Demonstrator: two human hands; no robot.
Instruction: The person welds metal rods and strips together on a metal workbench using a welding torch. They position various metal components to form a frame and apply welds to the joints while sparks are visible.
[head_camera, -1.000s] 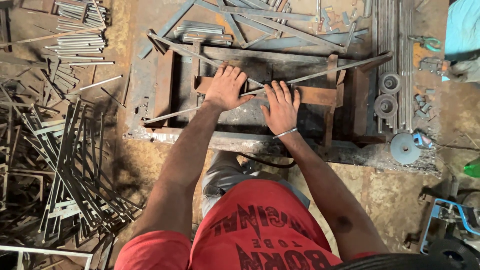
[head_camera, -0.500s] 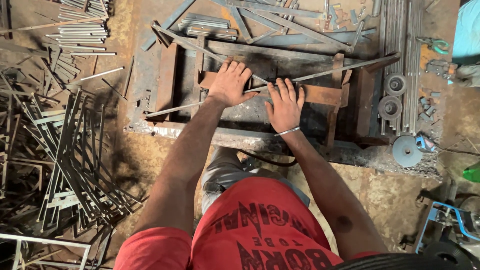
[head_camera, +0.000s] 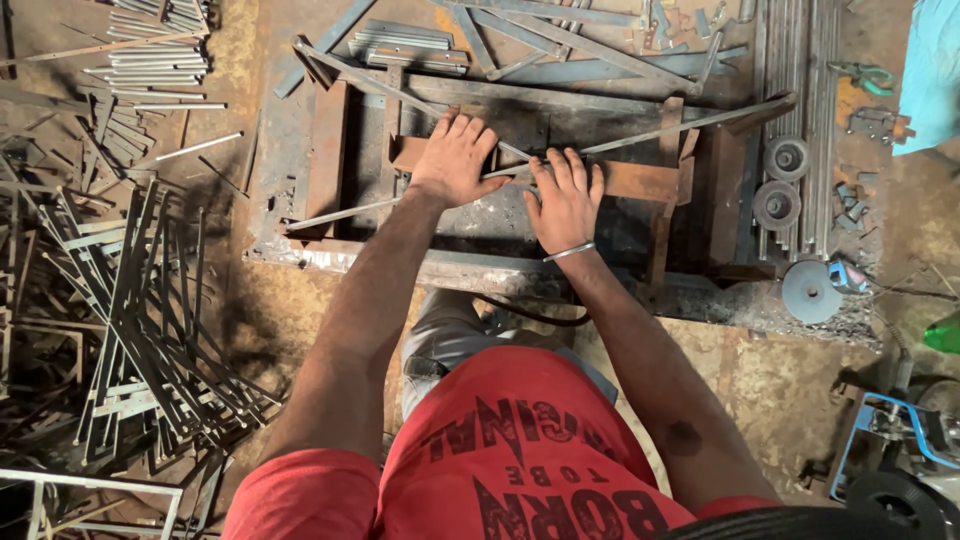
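Both my hands lie flat, palms down, on a rusty flat steel bar (head_camera: 635, 180) that rests across a low metal work frame (head_camera: 330, 160) on the floor. My left hand (head_camera: 455, 160) covers the bar's left part, fingers together and pointing away from me. My right hand (head_camera: 565, 200), with a thin silver bangle on the wrist, presses just to the right of it. A long thin steel rod (head_camera: 690, 122) runs diagonally under my hands from lower left to upper right. Neither hand grips anything.
Several thin rods and welded frames (head_camera: 140, 310) are piled on the floor at left. Cut bars (head_camera: 150, 60) lie at upper left. Round wheels (head_camera: 785, 158), a grinding disc (head_camera: 810, 290) and long rods (head_camera: 800, 60) sit at right. A blue-framed tool (head_camera: 900, 430) stands lower right.
The view has shifted slightly. My hands have stayed flat on the bar in nearly the same place.
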